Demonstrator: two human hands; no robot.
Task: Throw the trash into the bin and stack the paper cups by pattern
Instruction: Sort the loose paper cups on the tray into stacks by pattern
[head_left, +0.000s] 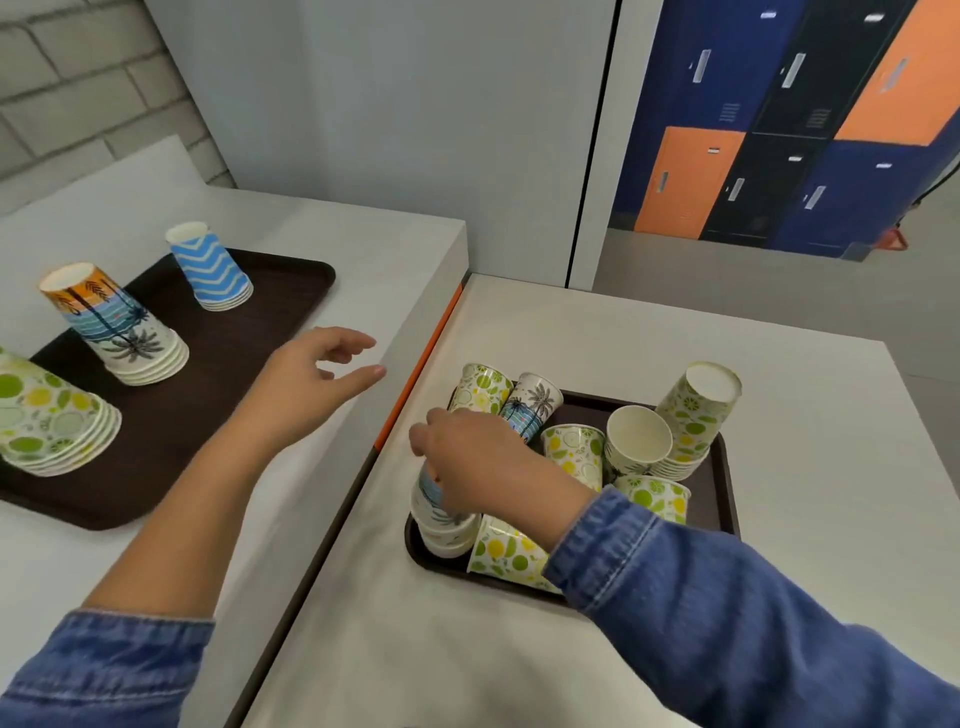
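Where the denim cuffs end, nearest first: clamped from above by the right hand (467, 462), a short palm-print stack (441, 519), fingers curled round its upper wall, thumb side hidden. Standing rim-down directly beneath those fingers, in the near left corner of the right tray (724, 467). Touching the stack just right of the fingertips, a lime-print cup (506, 551) on its side, half under the wrist. Beyond the knuckles, a jumble of loose cups: lime ones, one palm cup (535, 405), an empty cup (636, 439) mouth-up, and farthest right an upturned lime stack (696, 415).

Judged very light, thin-walled, easily crushed, and apt to slide apart where nested. Best taken low, round the rolled rims, so as to lift the whole stack; no squeezing mid-wall.

Left of the grip and further off, over the other table, the left hand (311, 379), hovering with fingers loosely spread, holding nothing. Past its fingertips, well apart on the left tray (218, 353): sorted piles, lime pile (47, 415), palm pile (119, 332), and farthest, blue chevron pile (210, 270). Probable home for the gripped stack: the palm pile. No bin or trash in view.
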